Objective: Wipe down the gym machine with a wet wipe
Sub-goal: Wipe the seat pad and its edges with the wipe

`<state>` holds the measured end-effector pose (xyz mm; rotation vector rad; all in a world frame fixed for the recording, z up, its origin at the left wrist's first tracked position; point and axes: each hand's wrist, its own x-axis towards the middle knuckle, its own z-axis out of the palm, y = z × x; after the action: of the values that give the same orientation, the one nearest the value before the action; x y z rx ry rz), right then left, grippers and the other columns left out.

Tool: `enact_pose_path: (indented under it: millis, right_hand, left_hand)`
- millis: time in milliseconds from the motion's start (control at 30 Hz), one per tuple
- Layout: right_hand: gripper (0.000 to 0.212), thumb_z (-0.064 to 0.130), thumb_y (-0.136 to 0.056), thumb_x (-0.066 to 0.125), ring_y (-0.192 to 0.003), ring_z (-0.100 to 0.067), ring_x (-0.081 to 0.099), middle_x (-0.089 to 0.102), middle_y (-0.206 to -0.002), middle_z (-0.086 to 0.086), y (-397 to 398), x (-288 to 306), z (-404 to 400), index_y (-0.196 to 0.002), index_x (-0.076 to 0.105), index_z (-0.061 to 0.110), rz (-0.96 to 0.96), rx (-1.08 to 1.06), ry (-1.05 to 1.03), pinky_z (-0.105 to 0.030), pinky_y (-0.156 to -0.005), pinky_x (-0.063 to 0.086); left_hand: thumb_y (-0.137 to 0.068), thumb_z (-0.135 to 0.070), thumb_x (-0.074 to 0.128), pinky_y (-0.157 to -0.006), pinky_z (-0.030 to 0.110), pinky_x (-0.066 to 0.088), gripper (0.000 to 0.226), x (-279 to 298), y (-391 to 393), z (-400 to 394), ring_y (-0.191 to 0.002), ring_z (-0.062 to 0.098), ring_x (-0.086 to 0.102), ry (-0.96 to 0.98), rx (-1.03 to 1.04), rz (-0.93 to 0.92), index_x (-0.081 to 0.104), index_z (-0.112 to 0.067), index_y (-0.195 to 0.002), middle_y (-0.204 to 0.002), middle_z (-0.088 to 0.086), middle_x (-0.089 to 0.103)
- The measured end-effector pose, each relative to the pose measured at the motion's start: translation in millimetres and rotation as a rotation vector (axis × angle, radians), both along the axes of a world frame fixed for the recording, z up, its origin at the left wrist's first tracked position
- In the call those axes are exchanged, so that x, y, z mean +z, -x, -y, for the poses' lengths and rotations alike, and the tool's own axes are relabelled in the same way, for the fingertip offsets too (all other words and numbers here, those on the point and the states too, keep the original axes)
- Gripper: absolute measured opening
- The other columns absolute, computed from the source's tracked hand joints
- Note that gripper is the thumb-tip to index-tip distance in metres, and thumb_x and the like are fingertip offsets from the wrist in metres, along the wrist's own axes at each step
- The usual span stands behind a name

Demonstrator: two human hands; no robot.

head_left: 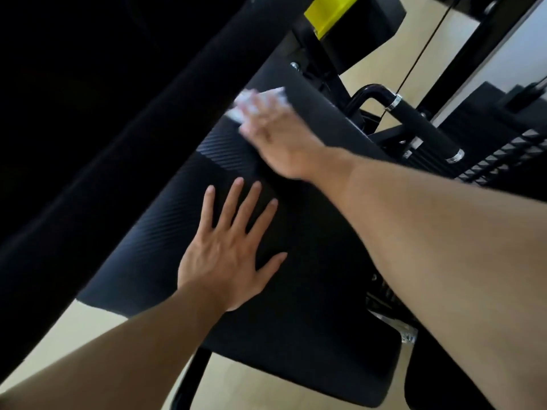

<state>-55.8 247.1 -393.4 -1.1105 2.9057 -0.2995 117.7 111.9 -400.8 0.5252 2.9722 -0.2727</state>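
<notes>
Two hands meet the black pad (pixel 296 261): left hand (pixel 228 253) flat and spread, right hand (pixel 275 134) pressing the white wipe (pixel 260 99); a dark bar (pixel 103 143) crowds the left, a handle (pixel 420 125) beyond.

The seat pad (pixel 296 261) is black with fine diagonal ribbing; the wet wipe (pixel 260 99) is white; the label (pixel 328 13) is yellow.

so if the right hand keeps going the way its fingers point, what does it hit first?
Probably the thick black bar just past the wipe; the right hand points up-left along the pad. Depth unclear.
</notes>
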Motion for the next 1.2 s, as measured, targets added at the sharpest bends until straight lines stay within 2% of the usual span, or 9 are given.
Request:
enact_pose_path:
  millis: [100,200,300,400,500,667,867,1100,1200]
  right_hand:
    - [0.062,0.036,-0.106,0.007,-0.155,-0.042,0.008,0.008,-0.168,-0.019,27.0,1.4,-25.4,-0.160,0.019,0.009,0.018,-0.195,-0.023,-0.062,-0.121,0.015]
    - [0.045,0.020,-0.104,0.030,-0.138,-0.050,0.042,0.037,-0.153,-0.025,-18.0,2.4,1.6,-0.144,0.047,0.006,-0.124,0.164,0.072,-0.067,-0.111,0.032]
    - [0.051,0.035,-0.109,0.020,-0.156,-0.026,0.011,0.021,-0.168,-0.002,-53.7,11.9,-3.0,-0.158,0.032,0.025,0.035,0.464,0.008,-0.045,-0.127,0.010]
    - [0.050,0.024,-0.107,0.022,-0.146,-0.036,0.031,0.029,-0.163,-0.013,-2.0,11.8,-17.5,-0.155,0.035,0.021,-0.039,0.195,-0.003,-0.054,-0.114,0.034]
    - [0.054,0.028,-0.108,0.018,-0.154,-0.036,0.011,0.012,-0.168,-0.013,43.0,12.0,-14.0,-0.161,0.017,0.018,0.077,-0.252,0.014,-0.054,-0.123,0.019]
    - [0.053,0.035,-0.108,0.026,-0.156,-0.027,0.010,0.019,-0.168,-0.005,-16.4,15.1,24.7,-0.160,0.023,0.023,0.061,0.155,0.062,-0.043,-0.126,0.012]
    - [0.059,0.037,-0.111,0.020,-0.157,-0.028,0.003,0.004,-0.170,-0.014,64.1,10.4,-40.2,-0.161,0.010,0.008,0.204,-0.382,0.014,-0.044,-0.127,0.004]
    - [0.054,0.035,-0.110,0.022,-0.157,-0.021,-0.002,0.006,-0.171,-0.001,-18.3,-4.8,8.2,-0.162,0.014,0.025,0.065,-0.019,0.143,-0.038,-0.127,-0.003]
    - [0.052,0.037,-0.111,0.019,-0.157,-0.015,-0.002,0.007,-0.171,0.002,-55.0,-25.3,-36.7,-0.162,0.014,0.027,0.098,-0.157,0.164,-0.037,-0.127,-0.004]
  left_hand:
    - [-0.096,-0.073,0.022,-0.123,0.062,0.004,0.081,-0.5,2.0,-1.2,-0.156,0.031,-0.007,0.020,-0.004,0.016,0.019,-0.024,-0.161,-0.170,0.008,0.007]
    - [-0.096,-0.071,0.028,-0.124,0.060,0.008,0.079,2.1,2.8,-2.6,-0.156,0.034,0.005,0.023,0.001,0.033,0.029,-0.022,-0.158,-0.167,0.010,0.021]
    - [-0.098,-0.068,0.028,-0.126,0.054,0.009,0.078,3.1,1.3,-2.2,-0.154,0.035,0.013,0.024,-0.016,0.048,0.033,-0.018,-0.157,-0.163,0.014,0.029]
    - [-0.098,-0.067,0.030,-0.125,0.054,0.012,0.078,1.0,0.9,-1.6,-0.157,0.032,0.002,0.008,-0.033,0.031,0.029,-0.018,-0.158,-0.168,0.011,0.018]
    - [-0.098,-0.068,0.029,-0.125,0.054,0.012,0.078,-2.3,0.9,-1.2,-0.157,0.031,-0.002,0.027,-0.033,0.025,0.027,-0.019,-0.159,-0.169,0.009,0.013]
    - [-0.099,-0.068,0.027,-0.126,0.054,0.008,0.078,-2.2,-0.1,-1.2,-0.157,0.030,-0.003,0.033,-0.022,0.022,0.025,-0.020,-0.160,-0.169,0.010,0.013]
    - [-0.098,-0.066,0.032,-0.125,0.055,0.013,0.076,-6.2,-1.6,1.1,-0.157,0.030,0.000,0.008,-0.037,-0.032,0.030,-0.019,-0.158,-0.168,0.008,0.018]
    - [-0.099,-0.067,0.027,-0.126,0.053,0.010,0.076,-6.7,-3.1,-0.7,-0.157,0.030,0.002,0.021,-0.029,-0.052,0.029,-0.019,-0.158,-0.168,0.007,0.018]
    - [-0.099,-0.068,0.024,-0.126,0.052,0.007,0.076,-7.3,-2.6,0.4,-0.157,0.028,-0.001,0.019,-0.029,-0.070,0.025,-0.021,-0.159,-0.169,0.006,0.015]
